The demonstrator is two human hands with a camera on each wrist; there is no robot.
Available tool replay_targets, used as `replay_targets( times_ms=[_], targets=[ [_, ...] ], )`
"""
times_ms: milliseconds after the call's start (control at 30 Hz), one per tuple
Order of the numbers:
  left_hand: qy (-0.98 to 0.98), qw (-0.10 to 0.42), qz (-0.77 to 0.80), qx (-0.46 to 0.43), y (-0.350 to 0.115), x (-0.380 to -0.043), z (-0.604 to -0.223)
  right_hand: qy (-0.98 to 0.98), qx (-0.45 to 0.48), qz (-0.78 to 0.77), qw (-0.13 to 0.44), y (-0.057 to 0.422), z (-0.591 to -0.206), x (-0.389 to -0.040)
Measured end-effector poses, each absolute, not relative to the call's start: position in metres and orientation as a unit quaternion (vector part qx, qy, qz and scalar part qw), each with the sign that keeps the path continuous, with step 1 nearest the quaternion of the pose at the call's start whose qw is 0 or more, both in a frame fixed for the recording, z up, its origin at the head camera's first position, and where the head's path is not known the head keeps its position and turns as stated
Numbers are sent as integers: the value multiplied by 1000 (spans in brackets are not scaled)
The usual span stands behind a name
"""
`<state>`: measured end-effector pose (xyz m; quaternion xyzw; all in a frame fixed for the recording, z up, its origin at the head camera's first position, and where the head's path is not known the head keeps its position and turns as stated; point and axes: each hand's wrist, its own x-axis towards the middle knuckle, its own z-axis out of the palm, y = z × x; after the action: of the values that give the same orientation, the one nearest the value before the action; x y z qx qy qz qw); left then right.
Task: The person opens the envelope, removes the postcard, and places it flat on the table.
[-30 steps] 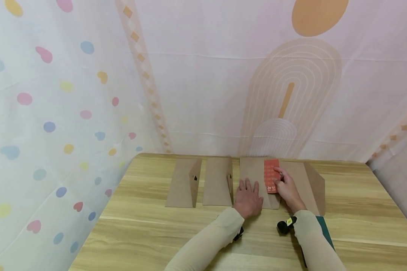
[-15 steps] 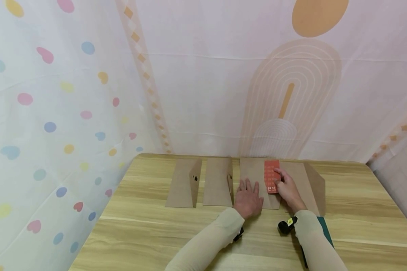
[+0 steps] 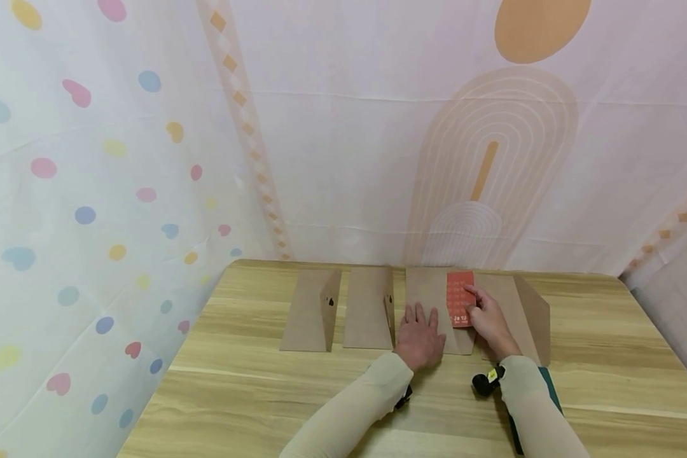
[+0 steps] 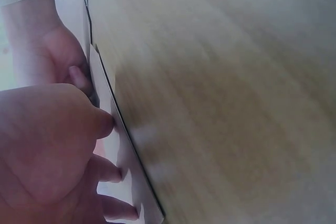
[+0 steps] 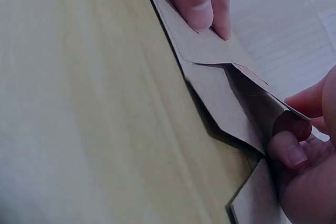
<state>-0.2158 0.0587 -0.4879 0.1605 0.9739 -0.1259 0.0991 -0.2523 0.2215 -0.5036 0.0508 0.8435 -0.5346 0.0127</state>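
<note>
A brown kraft-paper envelope (image 3: pixel 426 286) lies at the back of the table, with a red printed panel (image 3: pixel 460 299) on its right-hand flap. My left hand (image 3: pixel 420 337) rests palm down on the envelope, fingers spread. In the right wrist view, left fingertips (image 5: pixel 200 17) press near the envelope's edge. My right hand (image 3: pixel 492 324) pinches the flap (image 5: pixel 252 90), which stands partly lifted from the body. The thumb sits inside the fold, while the other fingers are partly hidden behind the flap. In the left wrist view, the left hand (image 4: pixel 47 145) covers much of the envelope.
Two kraft envelopes with raised flaps (image 3: pixel 311 312) (image 3: pixel 367 308) stand to the left. Another envelope (image 3: pixel 504 299) lies open at the right, close by the right hand. A dark green item (image 3: pixel 552 391) is partly hidden under the right forearm. A patterned cloth (image 3: pixel 343 159) hangs behind the table.
</note>
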Motion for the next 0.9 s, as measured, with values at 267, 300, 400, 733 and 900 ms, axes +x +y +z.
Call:
replay_targets(
  times_ms=[267,300,400,733,900],
  targets=[
    [973,108,-131,159,59,-216,-489,876,44,-480,-18,225,-502,-250],
    [972,108,-132,159,59,-216,-489,879,44,-474,-21,225,-502,-250],
    [972,110,-134,159,59,-216,-489,884,40,-464,-27,227,-501,-249],
    [973,106,-133,157,59,-215,-488,881,53,-469,-17,231,-497,-248],
    [973,109,-133,156,60,-216,-490,879,54,-473,-17,232,-497,-248]
  ],
)
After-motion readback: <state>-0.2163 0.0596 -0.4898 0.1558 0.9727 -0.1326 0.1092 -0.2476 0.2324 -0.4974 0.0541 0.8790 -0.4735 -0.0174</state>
